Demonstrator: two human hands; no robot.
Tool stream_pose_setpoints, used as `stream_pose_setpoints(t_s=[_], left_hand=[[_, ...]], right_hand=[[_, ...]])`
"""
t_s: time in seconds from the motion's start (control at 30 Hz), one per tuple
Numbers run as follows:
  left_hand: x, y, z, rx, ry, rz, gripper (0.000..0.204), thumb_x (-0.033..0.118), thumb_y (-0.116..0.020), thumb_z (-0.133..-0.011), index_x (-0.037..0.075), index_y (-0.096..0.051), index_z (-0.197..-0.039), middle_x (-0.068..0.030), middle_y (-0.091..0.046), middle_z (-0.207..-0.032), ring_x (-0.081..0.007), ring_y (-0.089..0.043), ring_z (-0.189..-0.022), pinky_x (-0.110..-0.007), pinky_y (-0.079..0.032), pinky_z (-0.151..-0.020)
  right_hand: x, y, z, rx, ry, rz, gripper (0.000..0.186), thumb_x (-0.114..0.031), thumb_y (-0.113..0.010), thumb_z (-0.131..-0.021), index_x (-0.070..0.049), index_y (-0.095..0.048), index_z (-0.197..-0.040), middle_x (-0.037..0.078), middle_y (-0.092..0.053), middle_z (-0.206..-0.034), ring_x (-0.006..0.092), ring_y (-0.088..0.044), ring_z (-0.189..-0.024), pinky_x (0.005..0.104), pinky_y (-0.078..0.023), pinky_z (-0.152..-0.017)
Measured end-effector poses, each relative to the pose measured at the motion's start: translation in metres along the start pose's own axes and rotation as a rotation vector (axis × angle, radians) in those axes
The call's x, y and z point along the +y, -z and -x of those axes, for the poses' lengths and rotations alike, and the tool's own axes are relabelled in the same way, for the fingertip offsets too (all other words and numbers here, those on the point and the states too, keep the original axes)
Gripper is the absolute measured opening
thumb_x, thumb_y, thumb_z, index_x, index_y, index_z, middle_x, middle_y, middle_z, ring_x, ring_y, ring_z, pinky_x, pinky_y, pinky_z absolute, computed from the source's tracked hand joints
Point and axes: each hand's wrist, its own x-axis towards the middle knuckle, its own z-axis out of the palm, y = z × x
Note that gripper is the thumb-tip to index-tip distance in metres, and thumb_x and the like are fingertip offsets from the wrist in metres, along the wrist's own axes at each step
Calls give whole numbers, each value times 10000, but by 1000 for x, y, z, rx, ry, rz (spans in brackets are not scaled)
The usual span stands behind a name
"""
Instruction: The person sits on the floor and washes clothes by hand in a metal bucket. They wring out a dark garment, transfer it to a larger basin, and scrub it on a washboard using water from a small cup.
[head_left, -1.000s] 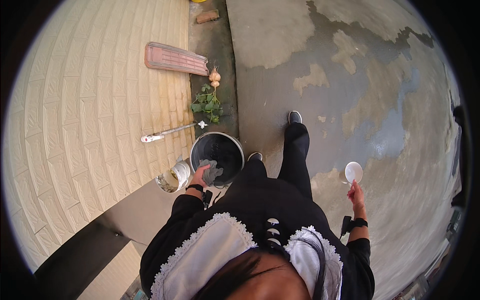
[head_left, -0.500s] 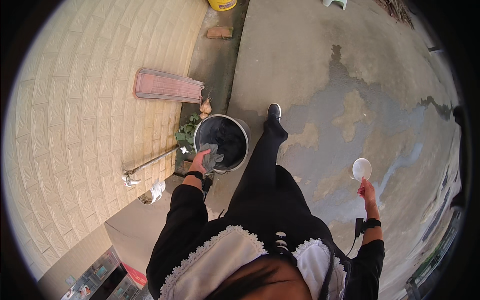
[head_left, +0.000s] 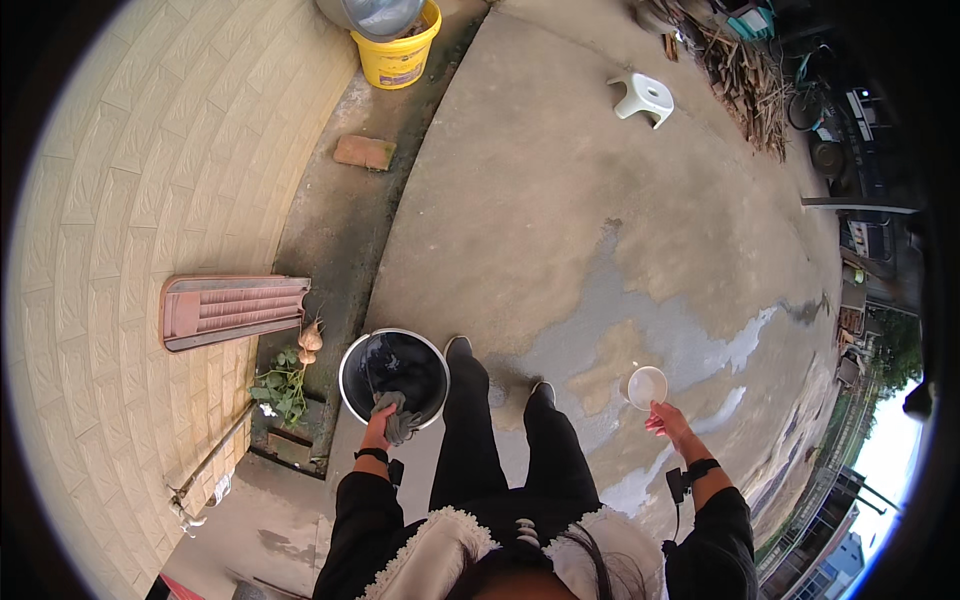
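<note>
My left hand point(head_left: 379, 428) grips a crumpled grey cloth point(head_left: 402, 420) at the near rim of a bucket point(head_left: 446, 398). Whether those fingers also hold the rim is hidden. Dark cloth point(head_left: 385, 360) and what looks like dark water fill the bucket, which is beside my left leg. Out to the right, my right hand point(head_left: 668, 420) pinches the near edge of a white, shallow, round bowl point(head_left: 648, 387). The bowl is tilted above the wet concrete, with its inside showing and nothing visible in it.
Leafy plants point(head_left: 283, 388) and bulbs point(head_left: 311, 340) lie left of the bucket, beside a pink washboard point(head_left: 235, 310) leaning on the tiled wall point(head_left: 110, 250). Further off are a brick point(head_left: 365, 152), a yellow bucket point(head_left: 400, 60), a white stool point(head_left: 645, 98) and stacked firewood point(head_left: 745, 75).
My view has swung up, bringing more of the yard into sight. Both feet now show near the bucket. My right hand and the bowl are closer in to my body.
</note>
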Motion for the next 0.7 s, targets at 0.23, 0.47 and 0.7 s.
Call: stream_pose_setpoints(t_s=[0.23, 0.47, 0.7], left_hand=[[3, 6, -37, 255, -11, 0, 309, 121, -596, -928, 68, -583, -1232, -89, -672, -1115, -292, -668, -951, -406, -565, -776], [-1, -39, -6, 617, -112, 23, 382, -15, -546, -861, 16, -559, -1241, -140, -654, -1111, -327, -666, -977, -434, -569, -835], [113, -185, 47, 792, -200, -132, 243, -24, -568, -853, -4, -678, -1068, -100, -693, -981, -252, -675, -861, -386, -542, -754]], right_hand=[[-157, -5, -67, -73, 83, 52, 439, -573, -553, -901, -137, -568, -852, 42, -678, -845, 150, -657, -796, 319, -462, -695], [-276, 26, -133, -215, 162, 149, 437, -575, -570, -892, -140, -577, -854, 35, -669, -845, 145, -650, -789, 299, -466, -698], [-406, 66, -200, -281, 290, 208, 442, -569, -583, -886, -131, -585, -829, 28, -662, -791, 131, -642, -728, 288, -460, -662]])
